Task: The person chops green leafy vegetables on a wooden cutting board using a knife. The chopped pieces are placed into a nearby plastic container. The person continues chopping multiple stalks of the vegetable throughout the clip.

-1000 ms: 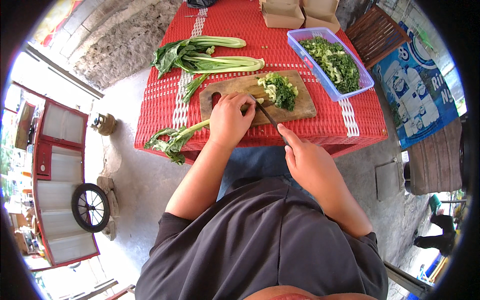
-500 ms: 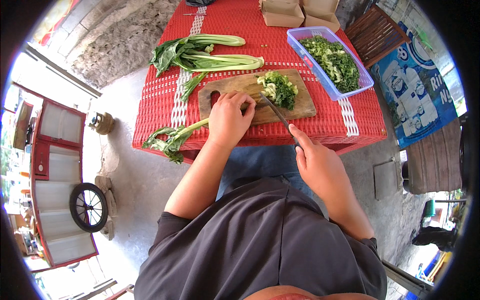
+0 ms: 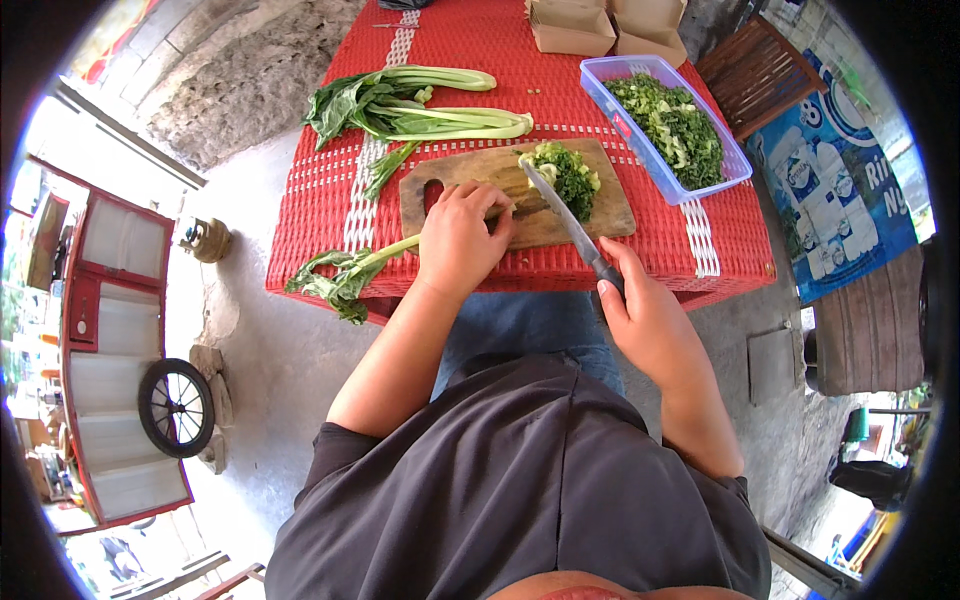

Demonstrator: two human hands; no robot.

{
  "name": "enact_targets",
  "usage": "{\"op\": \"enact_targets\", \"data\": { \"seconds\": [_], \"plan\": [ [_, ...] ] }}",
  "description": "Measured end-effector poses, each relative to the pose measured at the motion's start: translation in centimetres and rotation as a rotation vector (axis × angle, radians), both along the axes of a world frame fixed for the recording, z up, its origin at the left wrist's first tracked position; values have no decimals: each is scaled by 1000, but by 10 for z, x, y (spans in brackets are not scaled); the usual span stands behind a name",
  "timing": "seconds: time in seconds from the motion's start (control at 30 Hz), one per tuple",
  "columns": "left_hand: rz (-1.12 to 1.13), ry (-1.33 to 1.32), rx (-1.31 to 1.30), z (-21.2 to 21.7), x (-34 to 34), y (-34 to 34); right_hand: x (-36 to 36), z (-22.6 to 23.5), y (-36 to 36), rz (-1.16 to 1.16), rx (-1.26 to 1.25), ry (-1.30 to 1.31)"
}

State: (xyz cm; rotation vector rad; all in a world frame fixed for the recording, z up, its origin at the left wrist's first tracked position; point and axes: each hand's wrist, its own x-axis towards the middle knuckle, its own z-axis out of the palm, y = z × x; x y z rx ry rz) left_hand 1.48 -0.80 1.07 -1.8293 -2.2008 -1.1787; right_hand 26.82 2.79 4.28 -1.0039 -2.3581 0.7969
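My left hand [image 3: 463, 228] is closed over a stalk of leafy greens [image 3: 390, 252] on the wooden cutting board [image 3: 612, 208]. The stalk's leaves hang over the table's near left edge, and its cut end is mostly hidden under my fingers. In my right hand [image 3: 645, 315] is a knife [image 3: 572, 222] with a dark handle, its blade slanting across the board beside the chopped greens [image 3: 568, 183]. The blade tip touches or overlaps the left side of that heap; I cannot tell which. More whole leafy stalks [image 3: 440, 123] lie beyond the board at the left.
A clear bluish plastic container [image 3: 740, 172] of chopped greens stands right of the board on the red woven table [image 3: 500, 80]. Brown cardboard boxes [image 3: 572, 30] sit at the far edge. A wooden chair [image 3: 757, 75] is behind the container, and a gas cylinder [image 3: 206, 240] stands left.
The knife has swung so that its broad side shows more, and its tip has moved farther away, up by the chopped heap. My left hand keeps its place on the stalk.
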Motion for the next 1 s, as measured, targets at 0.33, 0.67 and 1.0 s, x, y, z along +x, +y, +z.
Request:
{"op": "enact_targets", "data": {
  "seconds": [0.33, 0.67, 1.0],
  "plan": [
    [-93, -28, 63, 12, -1, 7, -33, 0, 15, 110, -693, 489],
    [8, -133, -58, 1, -4, 16, -67, 13, 38, 61, 53, -43],
    [-7, -29, 16, -4, -5, 18, -67, 11, 27, 122, 72, -302]
  ]
}}
